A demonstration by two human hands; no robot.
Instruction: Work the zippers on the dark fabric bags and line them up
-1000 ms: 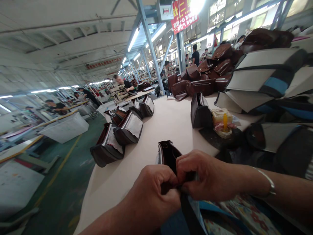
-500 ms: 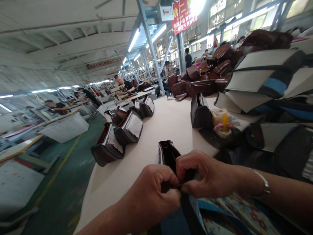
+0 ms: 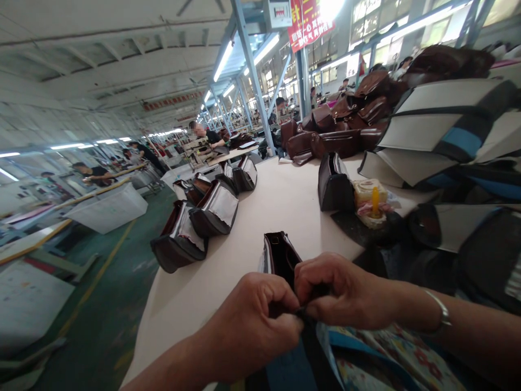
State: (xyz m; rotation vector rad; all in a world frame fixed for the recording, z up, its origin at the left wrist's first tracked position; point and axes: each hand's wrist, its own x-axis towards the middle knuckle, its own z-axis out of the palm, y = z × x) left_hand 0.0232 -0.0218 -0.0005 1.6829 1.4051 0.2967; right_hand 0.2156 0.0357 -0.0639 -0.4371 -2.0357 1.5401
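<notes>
Close in front of me stands a dark bag piece (image 3: 280, 255) with its mouth open and a small metal ring inside the far end. My left hand (image 3: 264, 320) pinches the near end of its edge between thumb and forefinger. Right beside it, my right hand (image 3: 336, 290), with a bracelet on the wrist, pinches the same edge, the fingertips of both hands almost touching. Most of the bag's near end is hidden behind the fingers.
Several similar bag pieces (image 3: 214, 212) stand along the table's (image 3: 277, 195) left edge. Another bag piece (image 3: 334, 184) stands beside a container with a yellow-handled tool (image 3: 375, 201). Brown leather bags (image 3: 337, 144) and grey-white panels (image 3: 431, 130) are piled at the right. People work farther back.
Both hands stay at the bag's near edge, with only a slight shift of the right fingers. The view has tilted a little.
</notes>
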